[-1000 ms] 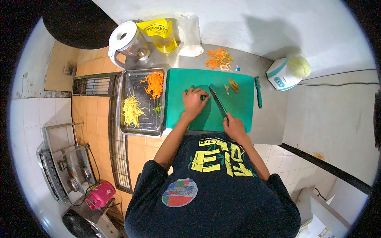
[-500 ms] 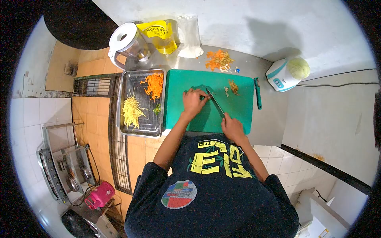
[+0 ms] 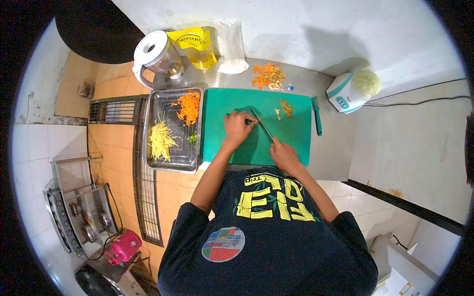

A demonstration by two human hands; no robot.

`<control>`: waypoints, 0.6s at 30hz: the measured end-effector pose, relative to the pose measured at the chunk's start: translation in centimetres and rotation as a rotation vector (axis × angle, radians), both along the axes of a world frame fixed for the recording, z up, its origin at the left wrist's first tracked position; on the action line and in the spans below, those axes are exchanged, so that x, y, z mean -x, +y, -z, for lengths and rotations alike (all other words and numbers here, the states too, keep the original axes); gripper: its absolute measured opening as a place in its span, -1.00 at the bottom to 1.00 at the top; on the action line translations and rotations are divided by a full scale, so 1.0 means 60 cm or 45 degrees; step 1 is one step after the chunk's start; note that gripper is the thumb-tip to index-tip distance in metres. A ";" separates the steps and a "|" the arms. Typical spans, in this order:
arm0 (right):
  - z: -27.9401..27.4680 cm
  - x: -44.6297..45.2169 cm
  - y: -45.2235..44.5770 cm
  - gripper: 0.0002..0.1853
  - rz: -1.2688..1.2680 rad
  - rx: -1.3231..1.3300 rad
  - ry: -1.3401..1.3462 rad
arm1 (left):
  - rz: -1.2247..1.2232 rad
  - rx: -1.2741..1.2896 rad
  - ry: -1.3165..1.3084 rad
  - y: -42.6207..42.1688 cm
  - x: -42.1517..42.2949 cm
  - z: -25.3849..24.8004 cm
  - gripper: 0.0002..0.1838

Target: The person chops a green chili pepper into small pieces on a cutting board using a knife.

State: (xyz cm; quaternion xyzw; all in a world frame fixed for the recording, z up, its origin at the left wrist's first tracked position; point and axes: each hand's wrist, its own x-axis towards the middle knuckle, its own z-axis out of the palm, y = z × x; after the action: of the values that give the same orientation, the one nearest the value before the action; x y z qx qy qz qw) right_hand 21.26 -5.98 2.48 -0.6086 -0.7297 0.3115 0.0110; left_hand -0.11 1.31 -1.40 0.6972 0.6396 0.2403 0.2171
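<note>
On the green cutting board [image 3: 227, 148], my left hand [image 3: 238, 126] is closed with its fingers pressed down on something small that I cannot make out. My right hand [image 3: 285, 155] grips the handle of a knife [image 3: 262, 125], whose blade points up and left, right beside my left fingertips. Small brownish pieces [image 3: 286, 109] and a few pale bits [image 3: 277, 113] lie on the board's right part. Left of the board, a metal tray [image 3: 173, 168] holds orange shreds [image 3: 188, 108], pale yellow strips [image 3: 161, 141] and small green pieces [image 3: 192, 137].
Behind the board stand a blender jug [image 3: 163, 56], a yellow pouch [image 3: 198, 47] and a white bag [image 3: 232, 54], with orange peelings [image 3: 268, 76] nearby. A green-handled peeler [image 3: 317, 117] lies to the right. Farther right, a white scale [image 3: 346, 93] bears a pale green round vegetable [image 3: 366, 83].
The knife and my right hand have moved left, and the blade is now close against my left fingertips. My left hand stays curled at the same place on the board.
</note>
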 end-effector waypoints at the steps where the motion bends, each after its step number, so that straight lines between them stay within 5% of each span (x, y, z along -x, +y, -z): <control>1: 0.013 0.002 0.003 -0.69 -0.001 -0.015 0.003 | 0.001 0.012 0.003 0.001 0.001 0.001 -0.84; 18: -0.021 -0.061 -0.051 -0.71 -0.040 0.002 -0.055 | -0.035 -0.163 0.034 -0.010 -0.011 -0.015 -0.88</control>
State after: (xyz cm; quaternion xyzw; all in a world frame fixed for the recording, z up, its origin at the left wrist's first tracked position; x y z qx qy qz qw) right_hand 24.93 -9.06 3.72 -0.6035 -0.7391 0.2991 -0.0102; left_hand 0.56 0.69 -0.51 0.7039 0.6353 0.2743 0.1602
